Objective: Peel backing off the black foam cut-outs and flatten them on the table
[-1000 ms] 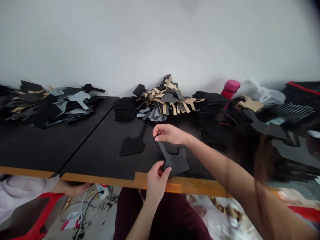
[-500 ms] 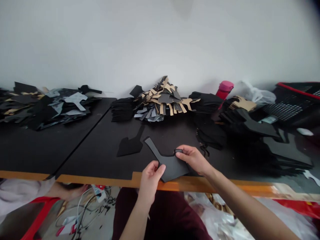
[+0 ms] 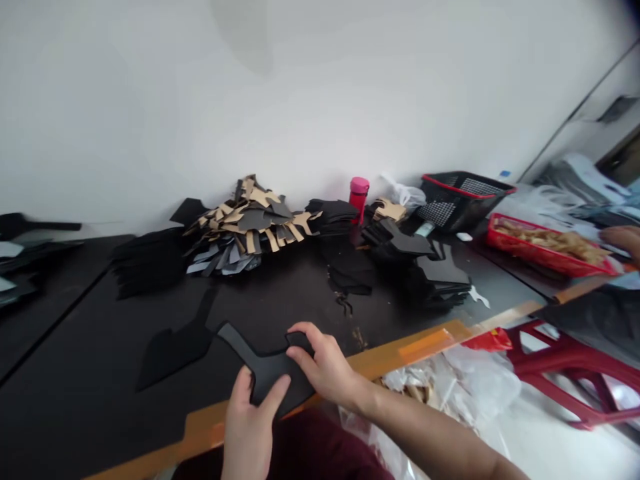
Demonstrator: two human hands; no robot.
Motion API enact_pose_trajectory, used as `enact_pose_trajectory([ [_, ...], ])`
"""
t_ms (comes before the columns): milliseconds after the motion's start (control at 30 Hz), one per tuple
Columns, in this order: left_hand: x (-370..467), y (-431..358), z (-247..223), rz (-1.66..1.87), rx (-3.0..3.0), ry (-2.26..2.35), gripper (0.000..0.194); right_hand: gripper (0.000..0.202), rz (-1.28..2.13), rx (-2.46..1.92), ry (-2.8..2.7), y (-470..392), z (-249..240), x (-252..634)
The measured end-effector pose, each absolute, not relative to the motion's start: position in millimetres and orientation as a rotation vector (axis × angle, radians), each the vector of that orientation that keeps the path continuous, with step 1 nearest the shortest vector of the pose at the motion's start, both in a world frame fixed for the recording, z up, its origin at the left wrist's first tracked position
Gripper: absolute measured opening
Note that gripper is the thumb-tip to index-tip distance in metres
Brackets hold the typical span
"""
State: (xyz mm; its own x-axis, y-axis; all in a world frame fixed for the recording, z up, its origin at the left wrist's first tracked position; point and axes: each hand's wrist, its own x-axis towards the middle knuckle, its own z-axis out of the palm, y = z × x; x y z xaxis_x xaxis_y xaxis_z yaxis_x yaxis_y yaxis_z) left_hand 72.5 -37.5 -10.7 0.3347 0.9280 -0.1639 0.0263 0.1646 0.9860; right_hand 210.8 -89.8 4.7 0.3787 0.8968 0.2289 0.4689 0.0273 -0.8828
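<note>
Both hands hold one dark grey cut-out piece (image 3: 273,375) with a narrow arm and black edges, at the table's front edge. My left hand (image 3: 253,410) grips its lower left side, thumb on top and fingers beneath. Pinched between the thumb and fingers of my right hand (image 3: 323,363) is the piece's upper right corner; whether a separate small part is there I cannot tell. A flat black cut-out piece (image 3: 175,350) of similar outline lies on the black table (image 3: 300,300) just left of the held one.
Behind stands a heap of tan and grey cut-outs (image 3: 250,223), with black stacks (image 3: 150,260) beside it. Rightward are grey pieces (image 3: 443,267), a pink-capped bottle (image 3: 359,197), a black basket (image 3: 457,200) and a red tray (image 3: 550,250). Another person's hand (image 3: 623,240) shows at far right.
My view has swung to the right, bringing the red tray and another person into sight. Both hands still hold the grey piece; my left thumb now stands farther out from the fingers.
</note>
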Motion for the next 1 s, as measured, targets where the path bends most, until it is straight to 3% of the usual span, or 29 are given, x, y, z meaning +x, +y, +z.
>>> enact_pose_trajectory([
  [233,73.1,-42.4,-10.1,0.563,1.146,0.769,0.08,0.023,0.31,-1.678,-1.134,-121.6,39.6,268.1],
  [467,67.4,-8.0,-29.1,0.842,1.391,1.039,0.065,0.052,-0.281,-1.919,-0.759,-153.1,101.4,454.7],
  [567,64.2,-3.2,-46.0,0.902,1.548,1.075,0.057,0.059,-0.339,-2.127,-0.673,-151.7,107.7,519.1],
  [667,63.8,-8.7,-52.9,0.972,1.731,1.041,0.041,0.062,-0.343,-2.286,-0.681,-147.9,103.3,542.2],
  [800,70.2,-16.7,-49.4,1.069,1.94,0.975,0.024,0.048,-0.837,-2.324,-1.126,-127.6,86.3,522.4],
  [900,74.8,-21.1,-45.3,1.132,2.03,0.942,0.02,0.039,-0.542,-2.158,-1.7,-90.1,57.3,491.3],
  [1000,67.7,-24.1,-40.0,1.112,2.008,0.909,0.019,0.048,-0.18,-2.134,-1.9,-54.2,22.6,470.1],
])
